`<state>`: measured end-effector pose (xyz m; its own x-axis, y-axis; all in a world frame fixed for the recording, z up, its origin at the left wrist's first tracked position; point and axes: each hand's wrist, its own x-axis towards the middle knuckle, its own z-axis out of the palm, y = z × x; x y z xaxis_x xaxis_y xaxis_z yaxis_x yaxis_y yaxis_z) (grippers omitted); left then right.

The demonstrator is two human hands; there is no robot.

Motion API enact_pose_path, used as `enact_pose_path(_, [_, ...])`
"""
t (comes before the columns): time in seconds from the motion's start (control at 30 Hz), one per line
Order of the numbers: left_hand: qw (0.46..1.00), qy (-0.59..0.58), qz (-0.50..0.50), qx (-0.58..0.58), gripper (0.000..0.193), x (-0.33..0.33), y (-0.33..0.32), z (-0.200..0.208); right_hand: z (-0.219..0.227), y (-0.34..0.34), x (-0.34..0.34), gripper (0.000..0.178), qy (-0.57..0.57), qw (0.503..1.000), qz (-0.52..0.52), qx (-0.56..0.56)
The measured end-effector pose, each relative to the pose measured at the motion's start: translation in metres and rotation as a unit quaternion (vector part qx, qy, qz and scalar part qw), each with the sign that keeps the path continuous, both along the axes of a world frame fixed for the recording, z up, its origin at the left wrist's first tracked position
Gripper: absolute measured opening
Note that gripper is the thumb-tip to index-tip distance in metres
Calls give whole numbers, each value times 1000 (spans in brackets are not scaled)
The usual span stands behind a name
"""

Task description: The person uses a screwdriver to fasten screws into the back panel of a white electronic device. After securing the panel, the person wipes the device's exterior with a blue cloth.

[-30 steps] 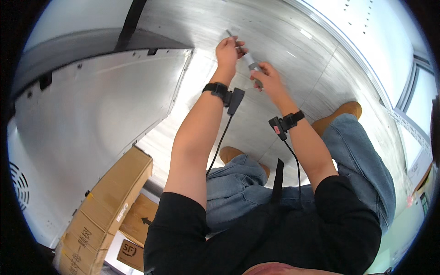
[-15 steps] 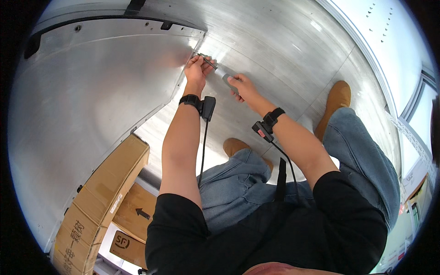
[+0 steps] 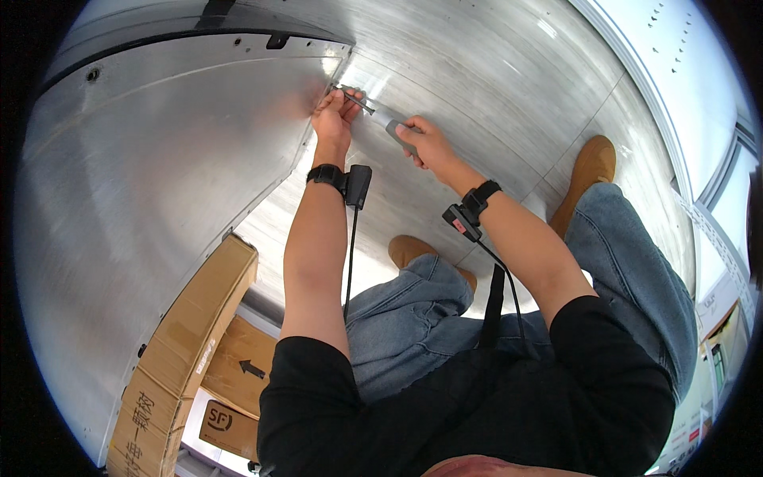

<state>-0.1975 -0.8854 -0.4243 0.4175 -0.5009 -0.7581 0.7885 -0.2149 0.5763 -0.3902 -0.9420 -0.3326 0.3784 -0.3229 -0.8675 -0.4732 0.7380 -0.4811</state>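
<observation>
Screwdriver (image 3: 382,120) has moved over to the panel (image 3: 175,151), left hand (image 3: 332,125) pinching its shaft (image 3: 367,108), right hand (image 3: 429,145) wrapped round the handle (image 3: 398,133). Cardboard boxes (image 3: 191,310) show black print (image 3: 141,429) and an arrow (image 3: 253,369); can't see inside.
</observation>
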Motion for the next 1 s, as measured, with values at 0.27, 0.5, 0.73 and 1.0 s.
enact_pose_path(0.27, [999, -27, 15, 35, 16, -2, -7, 12, 7, -2, 9, 33, 10, 999, -36, 34])
enact_pose_path(0.5, [998, -31, 32, 34, 16, -1, -3, 7, 7, -4, 11, 31, -5, 996, -66, 54])
enact_pose_path(0.73, [995, -27, 82, 52, 8, -1, -3, 6, 3, -12, 12, 26, -11, 992, -52, 115])
enact_pose_path(1.0, [996, -10, 8, 85, 18, -4, -13, 34, -2, -13, 14, 25, -12, 994, -32, 103])
